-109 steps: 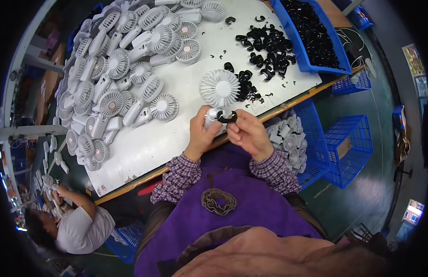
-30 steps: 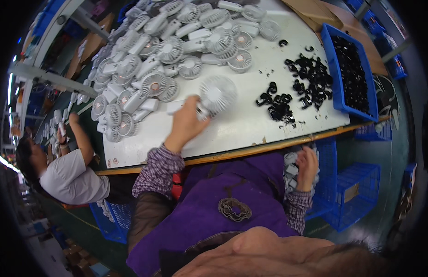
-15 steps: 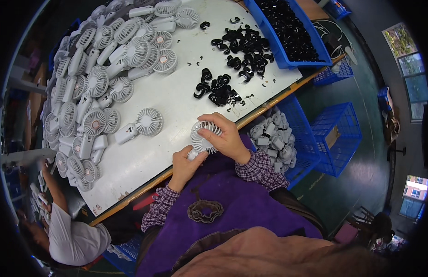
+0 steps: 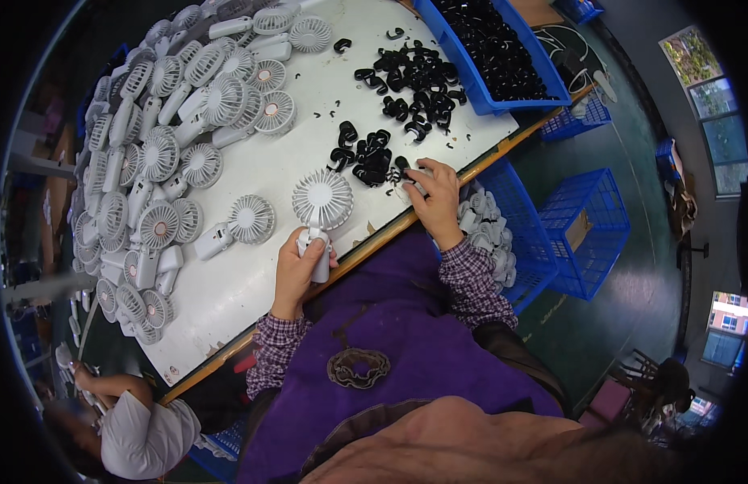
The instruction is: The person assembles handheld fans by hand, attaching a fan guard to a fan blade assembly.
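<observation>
My left hand is closed around the handle of a white handheld fan. The fan's round grille points away from me, over the table near its front edge. To the right, my right hand is low over the tabletop, thumb and forefinger bent and apart. Their tips are at several tiny black bits beside a small heap of black curved plastic parts. Whether a fingertip touches one of the bits, I cannot tell. Another white fan lies left of the held one.
A big pile of white fans covers the table's left side. More black parts lie loose at the back, beside a blue bin of them. Blue crates stand on the right, one with fan pieces. A co-worker sits lower left.
My right hand has let go of the fan and moved right to the small black bits. The left hand now holds the fan by its handle, grille raised away from me.
</observation>
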Tool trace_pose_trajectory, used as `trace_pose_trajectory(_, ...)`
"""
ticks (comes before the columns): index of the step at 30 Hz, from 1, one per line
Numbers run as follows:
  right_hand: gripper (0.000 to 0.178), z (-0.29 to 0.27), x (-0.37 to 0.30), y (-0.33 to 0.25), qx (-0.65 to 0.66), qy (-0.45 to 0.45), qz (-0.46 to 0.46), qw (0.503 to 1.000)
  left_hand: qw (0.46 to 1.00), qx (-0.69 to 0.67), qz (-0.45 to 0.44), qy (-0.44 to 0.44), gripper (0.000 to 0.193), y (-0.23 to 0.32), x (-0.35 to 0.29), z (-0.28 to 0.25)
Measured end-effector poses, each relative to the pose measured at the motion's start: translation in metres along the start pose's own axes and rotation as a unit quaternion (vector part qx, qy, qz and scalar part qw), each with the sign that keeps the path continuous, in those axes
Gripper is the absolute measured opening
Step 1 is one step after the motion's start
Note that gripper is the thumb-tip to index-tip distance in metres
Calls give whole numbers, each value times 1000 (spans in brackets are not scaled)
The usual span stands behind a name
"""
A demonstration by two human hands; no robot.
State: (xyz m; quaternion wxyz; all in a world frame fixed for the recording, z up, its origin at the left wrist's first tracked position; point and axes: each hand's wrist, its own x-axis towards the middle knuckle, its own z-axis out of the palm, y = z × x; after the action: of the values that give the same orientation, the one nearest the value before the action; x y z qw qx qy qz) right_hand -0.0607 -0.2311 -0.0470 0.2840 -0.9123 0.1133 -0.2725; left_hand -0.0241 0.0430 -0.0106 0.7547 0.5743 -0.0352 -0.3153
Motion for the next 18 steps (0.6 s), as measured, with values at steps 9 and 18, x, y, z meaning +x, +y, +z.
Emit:
trace_pose_trajectory(9,11,-4,2,5,544,-121,235,797,996,52,37,56,28,4,4,6)
trace_pose_trajectory(18,12,10,-34,-85,834,-274,319,358,931,278,234,38,47,9,12,22)
